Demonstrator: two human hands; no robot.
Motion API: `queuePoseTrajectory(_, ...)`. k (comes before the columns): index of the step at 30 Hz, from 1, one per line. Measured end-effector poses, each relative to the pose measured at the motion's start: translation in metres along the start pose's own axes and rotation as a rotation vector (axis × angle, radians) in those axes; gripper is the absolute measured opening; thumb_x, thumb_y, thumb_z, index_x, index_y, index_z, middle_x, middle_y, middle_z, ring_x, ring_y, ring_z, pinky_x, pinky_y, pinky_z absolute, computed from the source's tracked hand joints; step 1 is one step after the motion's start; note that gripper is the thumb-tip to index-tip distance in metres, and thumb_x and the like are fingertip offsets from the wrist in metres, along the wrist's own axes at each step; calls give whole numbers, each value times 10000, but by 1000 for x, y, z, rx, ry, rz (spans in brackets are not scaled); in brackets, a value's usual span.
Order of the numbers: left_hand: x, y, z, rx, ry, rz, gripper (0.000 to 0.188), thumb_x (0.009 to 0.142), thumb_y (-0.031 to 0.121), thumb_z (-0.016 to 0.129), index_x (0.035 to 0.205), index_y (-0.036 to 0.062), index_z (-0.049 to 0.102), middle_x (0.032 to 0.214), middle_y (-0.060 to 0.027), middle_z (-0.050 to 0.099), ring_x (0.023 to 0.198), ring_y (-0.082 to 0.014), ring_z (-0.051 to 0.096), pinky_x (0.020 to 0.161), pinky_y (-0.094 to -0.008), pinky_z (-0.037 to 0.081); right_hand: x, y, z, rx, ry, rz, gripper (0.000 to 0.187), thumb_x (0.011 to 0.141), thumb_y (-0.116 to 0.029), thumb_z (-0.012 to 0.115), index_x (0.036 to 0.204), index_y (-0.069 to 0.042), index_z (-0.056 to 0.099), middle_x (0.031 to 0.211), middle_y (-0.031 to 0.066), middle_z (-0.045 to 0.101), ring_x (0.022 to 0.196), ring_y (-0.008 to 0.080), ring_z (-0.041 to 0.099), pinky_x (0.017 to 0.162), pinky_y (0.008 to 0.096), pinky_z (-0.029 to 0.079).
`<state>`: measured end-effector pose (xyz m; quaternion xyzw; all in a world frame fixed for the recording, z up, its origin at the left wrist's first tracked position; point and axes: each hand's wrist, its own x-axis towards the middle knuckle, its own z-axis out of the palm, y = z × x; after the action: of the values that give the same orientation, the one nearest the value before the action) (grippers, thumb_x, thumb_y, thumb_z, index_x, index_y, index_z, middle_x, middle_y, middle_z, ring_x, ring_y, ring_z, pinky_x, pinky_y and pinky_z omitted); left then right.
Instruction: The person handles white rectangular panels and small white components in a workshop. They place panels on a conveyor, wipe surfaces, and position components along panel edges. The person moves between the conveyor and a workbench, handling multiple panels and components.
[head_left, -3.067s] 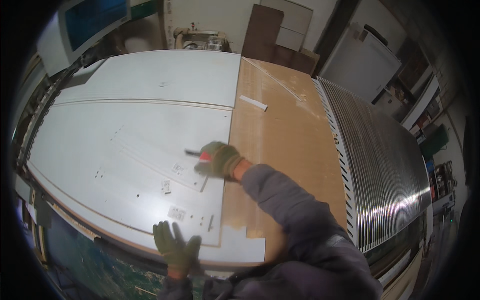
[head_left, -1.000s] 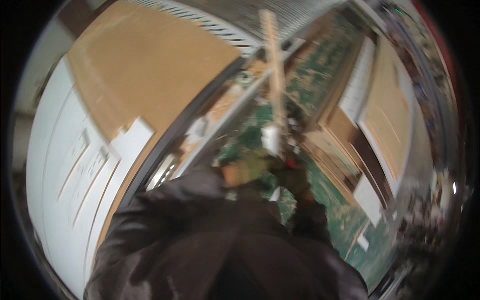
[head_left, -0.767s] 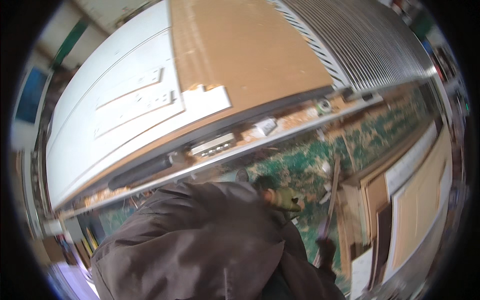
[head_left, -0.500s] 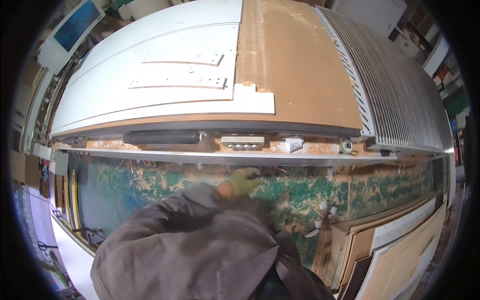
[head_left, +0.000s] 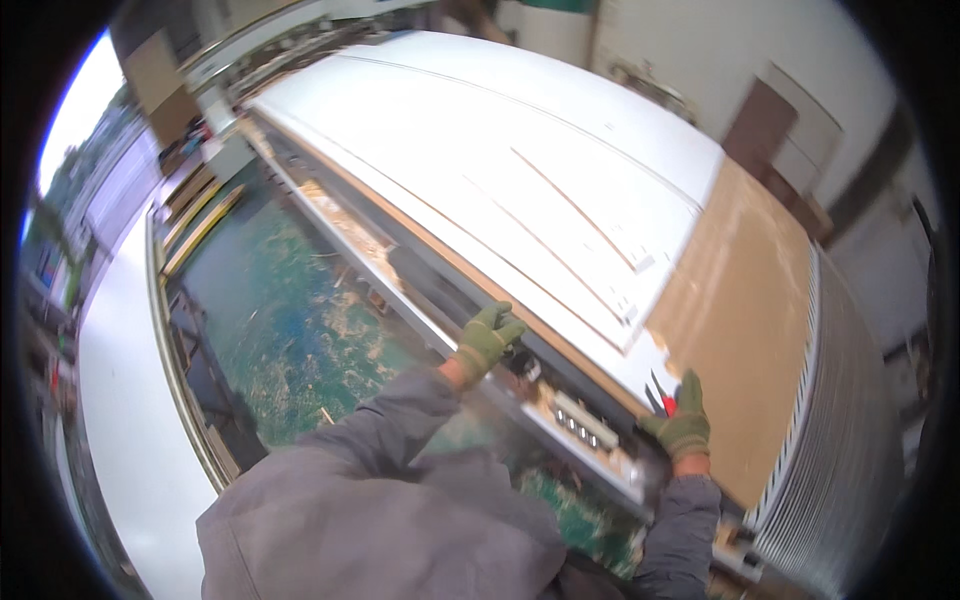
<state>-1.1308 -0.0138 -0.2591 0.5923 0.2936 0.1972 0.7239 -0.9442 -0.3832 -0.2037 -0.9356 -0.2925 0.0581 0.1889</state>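
My left hand (head_left: pixel 488 342), in a green work glove, is at the trough along the near edge of the panel table, by the end of a black tube (head_left: pixel 430 285). Its fingers look curled, but what may be in them is hidden. Farther right, my right hand (head_left: pixel 684 425), gloved alike, grips a red-handled tool (head_left: pixel 669 404) with two dark, slim prongs, perhaps pliers. The prongs point up over the near corner of a white panel (head_left: pixel 480 190). That panel, with narrow cut strips on it, lies on a brown board (head_left: pixel 742 330).
A pale block with round metal fittings (head_left: pixel 585 422) lies in the sawdust-strewn trough between my hands. A ribbed metal cover (head_left: pixel 835 490) stands at the right. The green floor (head_left: pixel 300 320) carries wood dust. A long white surface (head_left: pixel 130 370) runs along the left.
My view has swung round, so the table now slants down to the right. My left hand has risen to the trough, and my right hand with the red-handled tool has come into view.
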Motion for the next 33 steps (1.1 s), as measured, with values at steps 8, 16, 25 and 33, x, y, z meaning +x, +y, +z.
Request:
queuePoseTrajectory(8,80,1,-81,-230,391,32,688,925,190,825,1474,-45,482,1043,-100,668,873,-185,650,708,-351,566,57,-13,-19,-233,-362,-150,1362,604,-398,983,1641,22,206,1511,249,482,1374,412,525,1124,428,477)
queuePoseTrajectory(16,94,45,-83,-498,586,-137,546,925,217,824,1354,12,554,928,-79,634,695,-216,601,570,-397,533,48,-19,-37,-245,-319,-239,1023,572,-420,937,1397,40,544,1309,258,602,1175,429,622,1006,483,530)
queuePoseTrajectory(25,108,58,-95,-378,564,-303,356,933,321,820,1017,18,652,829,-80,628,647,-206,573,519,-407,479,-14,-9,-65,-240,-368,-313,993,603,-344,966,1455,-24,568,1249,223,620,1144,402,629,1000,463,531)
queuePoseTrajectory(33,16,84,-39,-514,564,-74,281,913,261,823,919,41,648,736,-42,551,585,-190,540,498,-365,448,-68,57,-104,-43,-206,-385,983,582,-229,976,1449,-8,568,1294,212,605,1167,410,616,1007,467,532)
